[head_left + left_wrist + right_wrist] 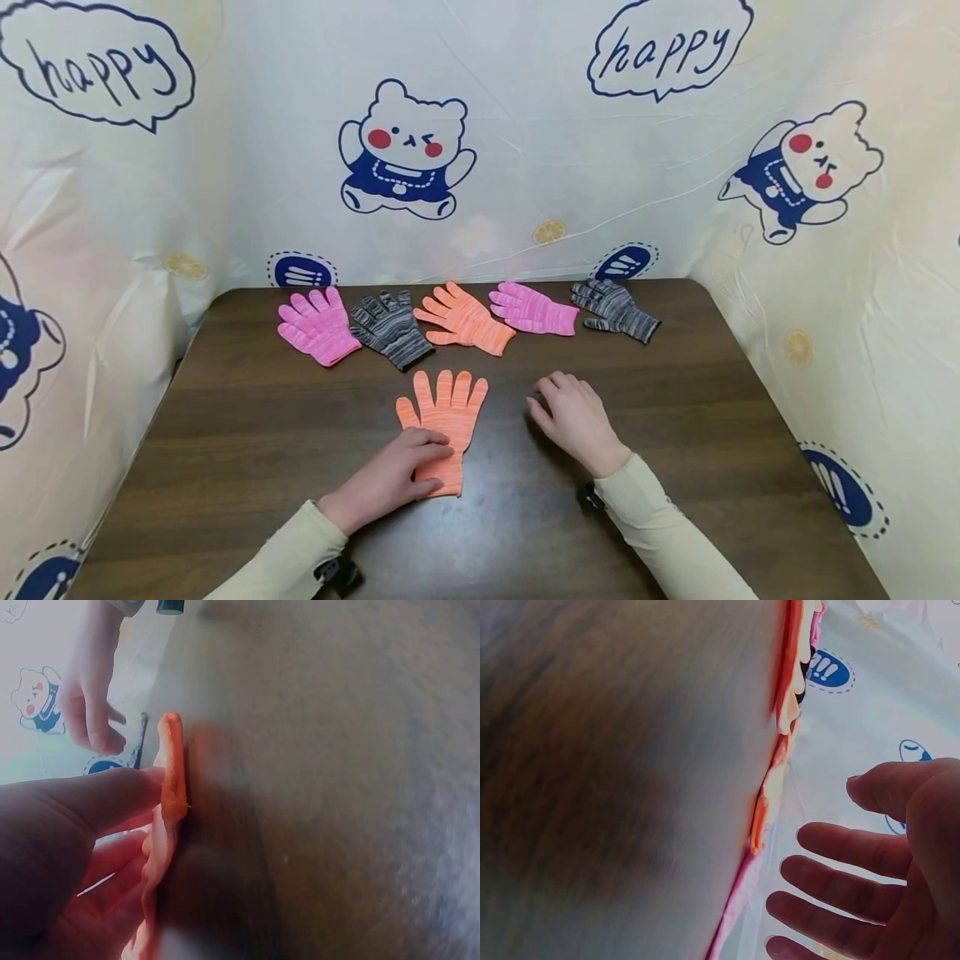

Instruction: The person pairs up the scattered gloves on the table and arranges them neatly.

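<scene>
An orange knit glove (447, 408) lies flat near the middle of the table, its fingers pointing away from me. My left hand (393, 472) rests on its lower left part, fingers over the palm and thumb by the cuff. In the left wrist view the thumb tip touches the cuff (173, 769), and the other fingers lie against the knit. To the right of this glove is my right hand (576, 421), holding nothing. The right wrist view shows its fingers (851, 892) spread and gently bent.
Along the table's back edge lie a pink glove (318, 327), a grey glove (393, 332), another orange glove (467, 321), a second pink glove (534, 310) and a second grey glove (617, 310). A printed curtain (510, 150) surrounds the brown table (247, 433).
</scene>
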A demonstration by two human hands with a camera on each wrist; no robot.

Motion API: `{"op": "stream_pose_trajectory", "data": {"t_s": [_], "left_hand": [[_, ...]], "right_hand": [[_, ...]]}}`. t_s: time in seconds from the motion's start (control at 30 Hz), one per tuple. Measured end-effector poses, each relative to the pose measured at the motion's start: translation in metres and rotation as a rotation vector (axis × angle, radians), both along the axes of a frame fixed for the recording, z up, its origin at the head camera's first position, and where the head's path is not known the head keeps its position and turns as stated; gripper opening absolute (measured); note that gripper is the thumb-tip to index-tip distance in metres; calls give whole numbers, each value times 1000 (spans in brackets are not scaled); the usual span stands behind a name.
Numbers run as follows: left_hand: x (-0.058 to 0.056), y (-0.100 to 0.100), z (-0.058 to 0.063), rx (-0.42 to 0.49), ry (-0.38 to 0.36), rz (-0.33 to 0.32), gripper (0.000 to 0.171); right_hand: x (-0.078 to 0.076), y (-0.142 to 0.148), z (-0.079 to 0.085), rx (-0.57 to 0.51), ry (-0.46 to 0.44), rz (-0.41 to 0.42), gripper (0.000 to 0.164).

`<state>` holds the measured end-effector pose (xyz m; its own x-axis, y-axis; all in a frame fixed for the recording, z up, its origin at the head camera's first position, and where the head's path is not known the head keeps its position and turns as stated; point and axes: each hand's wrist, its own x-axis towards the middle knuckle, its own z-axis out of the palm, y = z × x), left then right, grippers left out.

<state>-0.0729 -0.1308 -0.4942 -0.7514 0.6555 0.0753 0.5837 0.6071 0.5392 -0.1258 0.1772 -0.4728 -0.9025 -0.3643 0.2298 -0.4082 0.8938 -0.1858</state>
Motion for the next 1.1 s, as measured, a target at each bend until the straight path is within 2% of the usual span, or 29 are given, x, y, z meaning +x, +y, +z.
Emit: {"op": "stream_pose_trajectory", "data": {"t_s": [0.17, 0.37, 0.6, 1.1], "left_hand": [[-2, 1, -1, 16, -23, -1, 39], [-5, 2, -1, 28, -62, 35, 42], [-7, 6, -2, 24, -5, 25, 41], [-13, 7, 1, 9, -71, 28, 41]], "right_hand": [[0, -1, 0, 1, -6, -1, 23], [0, -1, 2, -4, 8, 8, 23], [-1, -1, 1, 3, 3, 8, 24], [-4, -3, 2, 14, -1, 19, 24]]}}
